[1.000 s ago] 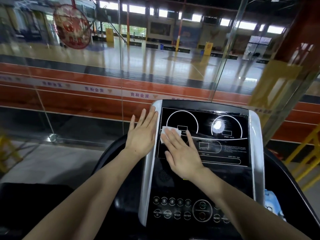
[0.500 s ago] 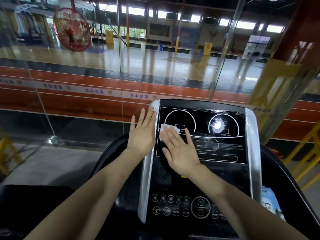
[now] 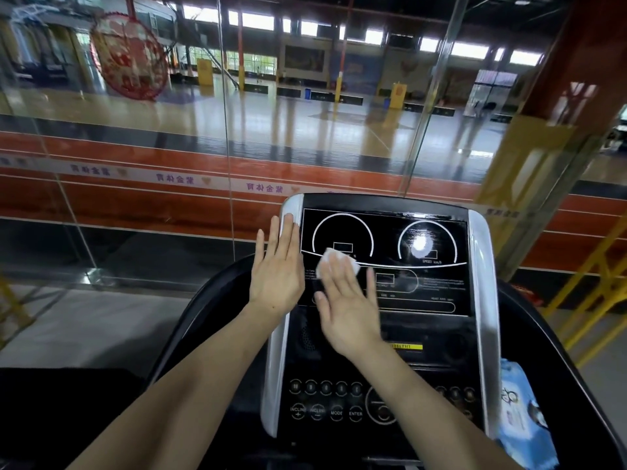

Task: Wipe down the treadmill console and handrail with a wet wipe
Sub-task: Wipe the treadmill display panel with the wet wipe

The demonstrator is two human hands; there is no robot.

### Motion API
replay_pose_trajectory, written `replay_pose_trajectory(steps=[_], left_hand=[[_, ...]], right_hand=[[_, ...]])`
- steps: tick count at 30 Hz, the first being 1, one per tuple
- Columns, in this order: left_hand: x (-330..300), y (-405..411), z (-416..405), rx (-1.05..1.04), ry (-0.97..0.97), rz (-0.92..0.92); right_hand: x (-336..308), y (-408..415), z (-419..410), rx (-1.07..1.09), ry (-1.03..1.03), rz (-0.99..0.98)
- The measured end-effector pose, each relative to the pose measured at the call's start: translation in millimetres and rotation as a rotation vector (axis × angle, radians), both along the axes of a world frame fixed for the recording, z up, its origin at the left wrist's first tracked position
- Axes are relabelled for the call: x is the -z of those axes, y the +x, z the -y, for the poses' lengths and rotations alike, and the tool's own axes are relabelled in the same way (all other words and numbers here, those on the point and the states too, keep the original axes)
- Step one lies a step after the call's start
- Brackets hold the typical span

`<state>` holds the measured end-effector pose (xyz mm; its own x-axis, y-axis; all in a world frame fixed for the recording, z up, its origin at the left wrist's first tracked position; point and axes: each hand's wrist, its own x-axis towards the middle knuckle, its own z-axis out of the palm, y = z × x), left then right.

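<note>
Hands: I count two; my left hand lies flat on the console's silver left edge, fingers straight and together.
Wipe: one wet wipe, pressed under my right hand, fingers straight and slightly apart.
Console: one treadmill console; wipe at 9 o'clock on its display.
Nearby: one blue wipe pack at 4 o'clock, glass wall at 12.
Blocked: my right hand hides most of the wipe.

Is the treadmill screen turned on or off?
It looks off. The console screen is dark, showing only printed white outlines and a glare spot, no lit numbers, while the right hand presses the wipe on it.
</note>
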<state>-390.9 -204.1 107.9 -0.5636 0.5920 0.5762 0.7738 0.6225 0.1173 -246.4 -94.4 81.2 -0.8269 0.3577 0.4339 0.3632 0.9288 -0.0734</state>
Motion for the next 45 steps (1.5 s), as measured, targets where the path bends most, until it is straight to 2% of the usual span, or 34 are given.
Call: replay_pose_trajectory(steps=[2,4,8,11,15,18,21,24,28,30,32,34,37,40,45], left_hand=[[1,0,1,0.004,-0.003,-0.004],[0,1,1,0.004,0.013,-0.022],[0,1,-1,-0.003,0.013,-0.017],[0,1,-2,-0.022,0.001,-0.019],[0,2,-1,-0.028,-0.006,-0.055],[-2,1,1,-0.040,-0.047,-0.078],[-6,4,0,-0.040,-0.077,-0.114],[-8,11,-6,-0.006,-0.071,-0.142],[-8,15,-13,0.013,-0.078,-0.176],[-8,15,-13,0.011,-0.079,-0.181],[-6,15,-14,0.026,-0.072,-0.198],[-5,15,-13,0.042,-0.061,-0.224],[-4,17,-12,0.053,-0.066,-0.245],[-5,18,-12,0.049,-0.056,-0.238],[-4,18,-11,0.060,-0.040,-0.239]], right_hand=[[0,2,-3,-0.051,0.060,0.031],[1,23,-28,-0.007,0.075,0.014],[7,81,-82,0.232,-0.048,-0.050],[7,67,-71,0.312,-0.153,-0.098],[6,21,-15,0.079,-0.045,-0.057],[6,23,-18,0.006,0.031,0.002],[3,61,-68,0.155,0.023,-0.043],[3,103,-116,0.353,-0.109,-0.081],[2,88,-104,0.449,-0.224,-0.185],[0,64,-72,0.341,-0.138,-0.162],[4,45,-43,0.128,-0.016,-0.067],[1,42,-40,0.037,0.044,0.016],[-2,70,-89,0.178,0.056,-0.022],[-5,107,-140,0.394,-0.125,-0.080],[29,129,-104,0.436,-0.186,-0.139]])
